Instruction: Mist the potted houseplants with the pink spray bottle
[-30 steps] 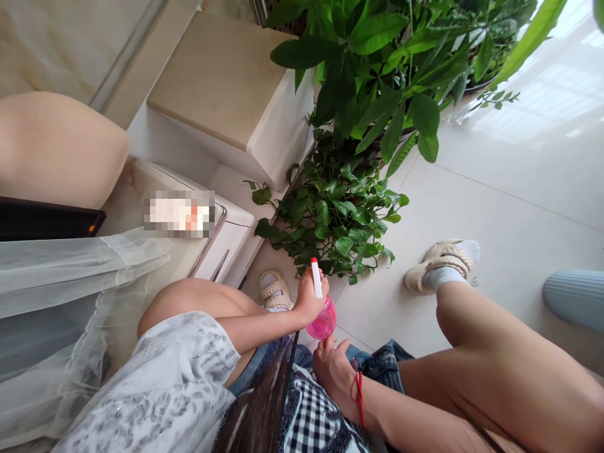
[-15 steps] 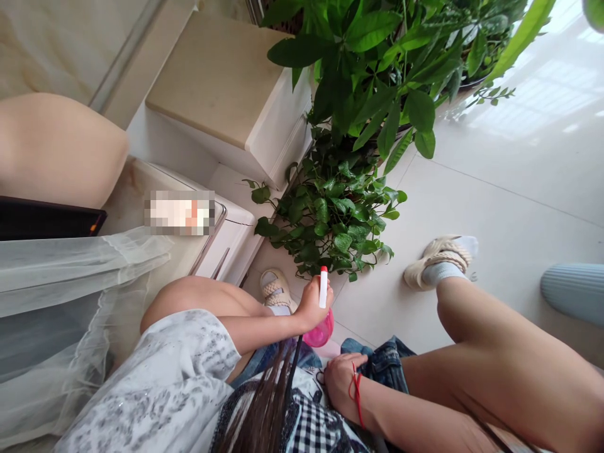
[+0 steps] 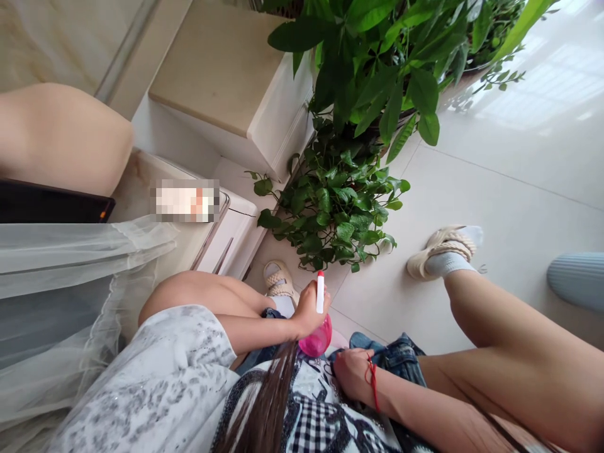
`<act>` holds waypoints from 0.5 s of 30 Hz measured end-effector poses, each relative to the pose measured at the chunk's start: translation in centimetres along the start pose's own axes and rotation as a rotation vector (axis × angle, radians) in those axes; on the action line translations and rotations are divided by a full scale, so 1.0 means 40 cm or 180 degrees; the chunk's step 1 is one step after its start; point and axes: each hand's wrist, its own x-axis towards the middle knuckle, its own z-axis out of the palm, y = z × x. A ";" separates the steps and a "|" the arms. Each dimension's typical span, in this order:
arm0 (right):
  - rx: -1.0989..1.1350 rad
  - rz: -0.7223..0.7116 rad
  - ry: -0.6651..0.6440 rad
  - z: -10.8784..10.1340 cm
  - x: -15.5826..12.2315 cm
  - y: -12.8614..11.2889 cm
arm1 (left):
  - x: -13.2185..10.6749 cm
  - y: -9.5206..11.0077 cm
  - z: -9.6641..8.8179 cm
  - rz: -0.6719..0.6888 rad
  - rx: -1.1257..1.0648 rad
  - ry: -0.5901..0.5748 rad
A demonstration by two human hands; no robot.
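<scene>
My left hand [image 3: 311,309] is closed around the neck of a pink spray bottle [image 3: 315,341], held above my lap. Its white spray head [image 3: 320,294] ends in a red tip that points toward a low leafy plant [image 3: 337,207]. The bottle and the leaves are apart. My right hand [image 3: 353,374], with a red string at the wrist, rests at my waist against my shirt and the denim shorts [image 3: 401,355]. Its fingertips are turned down and mostly hidden.
A taller plant [image 3: 377,75] rises behind the low one. At left are a beige-topped cabinet [image 3: 212,69], a white sheer curtain [image 3: 70,264] and a dark flat object [image 3: 51,201]. A ribbed blue object [image 3: 578,280] stands on the tiled floor [image 3: 509,207] at right.
The spray bottle and my left hand have shifted slightly down and left. My right hand has moved a little right, its fingers now tucked further under. The surroundings have shifted slightly in view.
</scene>
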 end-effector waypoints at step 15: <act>-0.0140 0.0040 -0.0366 0.033 0.003 -0.017 | -0.063 -0.005 0.026 0.0314 0.0261 -0.0195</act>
